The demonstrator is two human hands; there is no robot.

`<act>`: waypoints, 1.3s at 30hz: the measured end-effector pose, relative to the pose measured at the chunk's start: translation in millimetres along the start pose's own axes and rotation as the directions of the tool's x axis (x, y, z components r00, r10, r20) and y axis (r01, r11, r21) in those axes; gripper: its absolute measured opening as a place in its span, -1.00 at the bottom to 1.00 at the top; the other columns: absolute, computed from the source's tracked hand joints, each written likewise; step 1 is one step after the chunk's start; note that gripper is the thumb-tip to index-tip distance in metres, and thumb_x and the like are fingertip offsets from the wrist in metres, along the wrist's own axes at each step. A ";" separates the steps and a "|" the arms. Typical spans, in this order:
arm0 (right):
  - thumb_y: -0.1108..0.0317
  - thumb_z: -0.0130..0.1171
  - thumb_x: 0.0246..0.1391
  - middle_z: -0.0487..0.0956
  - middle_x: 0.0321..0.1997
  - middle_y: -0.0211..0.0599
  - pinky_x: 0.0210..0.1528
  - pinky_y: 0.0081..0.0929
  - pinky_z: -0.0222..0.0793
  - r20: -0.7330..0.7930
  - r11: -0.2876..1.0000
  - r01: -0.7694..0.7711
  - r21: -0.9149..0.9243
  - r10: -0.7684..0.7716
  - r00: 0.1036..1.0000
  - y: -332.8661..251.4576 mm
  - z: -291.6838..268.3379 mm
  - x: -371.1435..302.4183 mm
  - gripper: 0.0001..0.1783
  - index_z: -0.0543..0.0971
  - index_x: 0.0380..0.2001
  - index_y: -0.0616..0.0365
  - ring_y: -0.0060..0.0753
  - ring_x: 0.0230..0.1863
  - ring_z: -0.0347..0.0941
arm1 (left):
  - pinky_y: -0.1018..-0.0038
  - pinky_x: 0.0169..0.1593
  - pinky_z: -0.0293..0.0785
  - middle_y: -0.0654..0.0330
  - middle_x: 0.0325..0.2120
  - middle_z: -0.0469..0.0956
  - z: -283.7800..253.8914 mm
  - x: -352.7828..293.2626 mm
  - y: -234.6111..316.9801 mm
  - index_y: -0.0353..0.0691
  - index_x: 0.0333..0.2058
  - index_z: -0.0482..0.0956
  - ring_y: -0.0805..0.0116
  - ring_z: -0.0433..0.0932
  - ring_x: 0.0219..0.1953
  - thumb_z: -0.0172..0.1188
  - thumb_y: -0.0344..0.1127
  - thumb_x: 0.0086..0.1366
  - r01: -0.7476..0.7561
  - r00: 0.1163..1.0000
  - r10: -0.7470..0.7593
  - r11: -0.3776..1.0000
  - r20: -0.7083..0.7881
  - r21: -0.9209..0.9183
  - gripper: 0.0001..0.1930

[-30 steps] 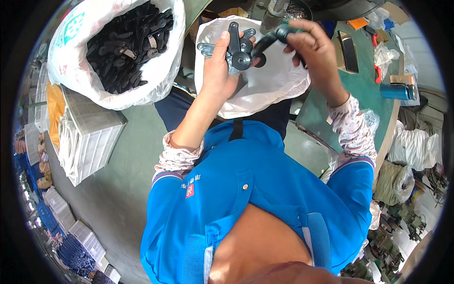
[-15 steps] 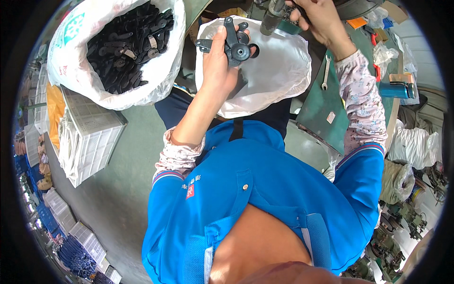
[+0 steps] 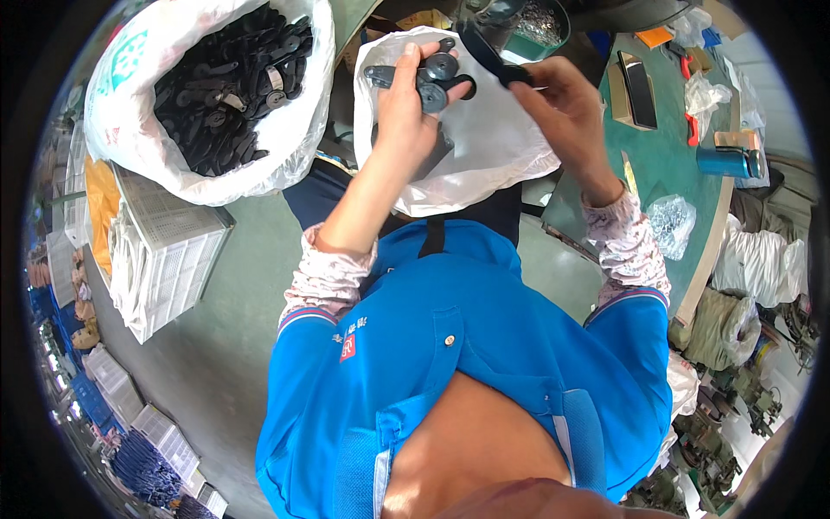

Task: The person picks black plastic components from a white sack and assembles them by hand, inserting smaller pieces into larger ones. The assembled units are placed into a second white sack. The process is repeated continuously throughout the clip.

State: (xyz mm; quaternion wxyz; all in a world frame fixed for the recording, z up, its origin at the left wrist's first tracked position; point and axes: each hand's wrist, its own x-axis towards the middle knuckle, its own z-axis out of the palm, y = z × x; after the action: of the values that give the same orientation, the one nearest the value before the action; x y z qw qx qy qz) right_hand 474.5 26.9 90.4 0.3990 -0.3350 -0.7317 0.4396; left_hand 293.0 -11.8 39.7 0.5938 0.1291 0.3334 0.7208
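My left hand (image 3: 405,125) is closed around several black plastic lever-shaped parts with round disc ends (image 3: 432,93), their ends sticking out past the fingers. It hangs over a white plastic bag (image 3: 497,156) spread open in front of me. To its right, my right hand (image 3: 566,112) pinches one end of a similar black part (image 3: 481,48) beside a dark metal tool (image 3: 501,22) at the top. The far end of that part overlaps the tool, and I cannot tell whether they touch. A second white bag (image 3: 130,104) at the left holds a heap of black parts (image 3: 207,112).
A green tub (image 3: 560,43) of small metal pieces stands beyond my right hand. On the green table lie a dark flat rectangular object (image 3: 638,91), a clear bag of small pieces (image 3: 672,225) and a blue bottle (image 3: 728,163). A white crate (image 3: 177,246) stands at the left.
My right hand has come down and left from the metal tool and now grips a black part. My left hand holds fewer parts, with the upright one gone from it.
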 end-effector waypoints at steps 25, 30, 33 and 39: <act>0.34 -0.07 0.27 0.47 -0.30 -0.37 -0.39 -0.70 0.33 0.084 0.879 -0.313 0.360 0.304 0.949 26.8 30.1 -14.1 -0.66 0.40 0.08 0.14 -0.68 -0.44 0.38 | 0.49 -0.38 0.66 -0.10 -0.08 0.47 -64.1 79.9 36.4 -0.27 0.03 0.34 0.05 0.54 -0.06 -0.07 -0.47 0.25 0.046 0.988 -0.052 0.998 0.144 0.046 -0.65; 0.35 -0.08 0.27 0.54 -0.20 -0.22 -0.37 -0.68 0.36 0.177 0.659 -0.370 0.655 0.342 0.923 35.5 53.5 -3.1 -0.58 0.32 0.18 0.13 -0.56 -0.41 0.43 | 0.47 -0.31 0.66 -0.11 -0.05 0.46 -18.1 23.2 23.2 -0.30 0.04 0.33 0.08 0.52 -0.02 -0.02 -0.43 0.26 -0.067 0.960 0.057 0.997 0.273 0.028 -0.64; 0.37 0.02 0.22 0.57 -0.23 -0.27 -0.36 -0.69 0.39 0.075 0.728 -0.291 0.620 0.314 0.946 28.2 48.5 1.0 -0.59 0.38 0.13 0.19 -0.56 -0.37 0.49 | 0.48 -0.27 0.65 -0.11 -0.02 0.44 -10.5 11.9 24.9 -0.27 0.05 0.32 0.08 0.48 0.03 0.00 -0.41 0.26 -0.069 0.949 0.065 0.998 0.307 0.000 -0.64; 0.42 0.06 0.18 0.58 -0.26 -0.31 -0.36 -0.69 0.38 0.024 0.842 -0.173 0.511 0.187 0.982 16.6 29.0 9.0 -0.60 0.42 0.10 0.19 -0.54 -0.32 0.52 | 0.38 -0.09 0.55 -0.09 0.06 0.39 8.6 -1.3 17.6 -0.16 0.07 0.33 0.12 0.40 0.12 0.02 -0.39 0.27 -0.084 0.946 0.090 0.996 0.311 -0.033 -0.63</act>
State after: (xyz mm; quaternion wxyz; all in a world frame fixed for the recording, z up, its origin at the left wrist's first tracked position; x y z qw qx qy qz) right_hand 447.2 30.0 69.3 0.4400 -0.2901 -0.5489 0.6488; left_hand 284.8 -11.4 57.6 0.6079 0.2501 0.2224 0.7200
